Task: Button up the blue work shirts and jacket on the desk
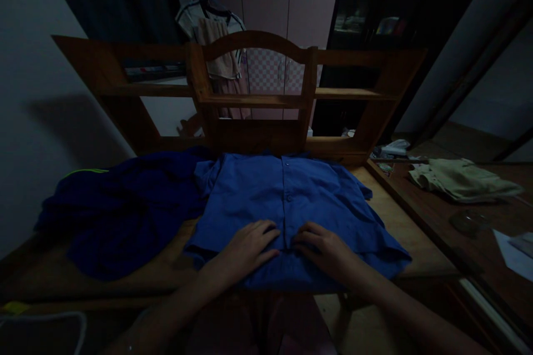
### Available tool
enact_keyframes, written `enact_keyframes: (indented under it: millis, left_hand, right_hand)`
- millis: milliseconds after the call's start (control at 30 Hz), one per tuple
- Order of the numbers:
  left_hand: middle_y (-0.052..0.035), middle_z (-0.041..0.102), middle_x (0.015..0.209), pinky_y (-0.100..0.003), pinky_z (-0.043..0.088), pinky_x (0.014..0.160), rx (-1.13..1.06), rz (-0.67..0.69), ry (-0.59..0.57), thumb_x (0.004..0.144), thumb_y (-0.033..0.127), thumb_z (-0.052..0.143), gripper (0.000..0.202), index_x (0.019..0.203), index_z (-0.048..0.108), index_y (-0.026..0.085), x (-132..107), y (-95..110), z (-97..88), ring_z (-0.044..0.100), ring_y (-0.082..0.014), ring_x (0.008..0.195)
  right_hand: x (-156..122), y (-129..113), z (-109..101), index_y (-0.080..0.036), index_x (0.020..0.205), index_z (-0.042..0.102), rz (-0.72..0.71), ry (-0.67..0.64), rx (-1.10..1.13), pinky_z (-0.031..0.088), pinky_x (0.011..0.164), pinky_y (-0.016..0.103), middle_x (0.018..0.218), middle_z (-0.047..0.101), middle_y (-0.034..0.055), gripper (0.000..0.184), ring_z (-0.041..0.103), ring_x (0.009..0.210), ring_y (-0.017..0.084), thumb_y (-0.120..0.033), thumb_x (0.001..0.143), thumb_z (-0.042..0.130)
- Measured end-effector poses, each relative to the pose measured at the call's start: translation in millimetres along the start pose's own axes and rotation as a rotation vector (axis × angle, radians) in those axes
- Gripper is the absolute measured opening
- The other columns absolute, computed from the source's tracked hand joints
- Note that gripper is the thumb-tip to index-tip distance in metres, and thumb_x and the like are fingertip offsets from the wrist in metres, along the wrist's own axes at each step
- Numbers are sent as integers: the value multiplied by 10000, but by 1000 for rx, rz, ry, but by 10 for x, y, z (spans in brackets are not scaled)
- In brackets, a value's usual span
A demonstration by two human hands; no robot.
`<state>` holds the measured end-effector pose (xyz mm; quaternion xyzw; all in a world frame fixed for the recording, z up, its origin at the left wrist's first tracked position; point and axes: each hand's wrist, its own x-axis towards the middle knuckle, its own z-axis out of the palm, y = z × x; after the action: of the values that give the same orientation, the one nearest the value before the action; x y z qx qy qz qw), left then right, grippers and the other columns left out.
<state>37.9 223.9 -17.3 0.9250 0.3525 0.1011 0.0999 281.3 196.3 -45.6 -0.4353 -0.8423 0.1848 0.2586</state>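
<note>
Head camera view, dim room: a blue shirt [245, 194] lies spread, front side up, on a wooden desk [406, 208], its buttoned placket [286, 183] running toward the wearer between two bare hands. The left hand [252, 247] rests palm down on the cloth just left of the placket, open, thumb apart from gently bent fingers. The right hand [325, 247] lies just right of the placket, fingers curled onto the fabric; whether it pinches any cannot be told. Most of the shirt stretches beyond both hands, toward a wooden shelf [254, 101]. A crumpled dark blue garment [137, 205] sits left of the shirt; a folded khaki garment [466, 177] lies well apart, at right.
</note>
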Motion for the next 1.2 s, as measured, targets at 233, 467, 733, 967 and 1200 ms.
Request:
enact_keyframes:
  millis: [233,467,733,967,1200]
  left_hand:
    - [-58,568,1146,-326,443,852,198,128,24,903,243,493,257,1150,563,243,1,-26,197,541,-199,1009]
    - [-57,585,952,-297,434,765,162,107,19,909,218,461,232,1095,600,210,-45,37,200,546,-186,878]
    - [-13,614,939,-258,435,759,-244,-183,126,913,339,458,224,1018,637,255,153,85,278,588,-150,845]
    - [-18,622,914,-263,430,738,-381,-276,170,782,356,644,185,915,663,229,431,184,458,581,-168,845]
    - [-5,599,790,-258,400,677,-418,-351,129,728,318,692,149,787,638,193,450,198,464,551,-158,769]
  right_hand:
    - [64,75,209,-216,951,675,8,66,139,469,786,241,935,586,27,145,578,856,137,-171,897,548]
    - [-62,5,299,-224,1280,532,60,161,72,451,885,335,1086,534,88,362,531,1000,201,-213,921,490]
    - [-55,151,218,-202,1190,603,334,285,158,440,652,262,868,553,40,309,552,708,143,-317,928,487]
    - [52,214,169,-188,983,674,373,291,25,424,655,249,839,613,34,209,588,718,149,-238,907,486]
    - [26,52,291,-205,1153,568,487,235,-364,400,633,261,989,608,59,271,615,785,181,-279,908,478]
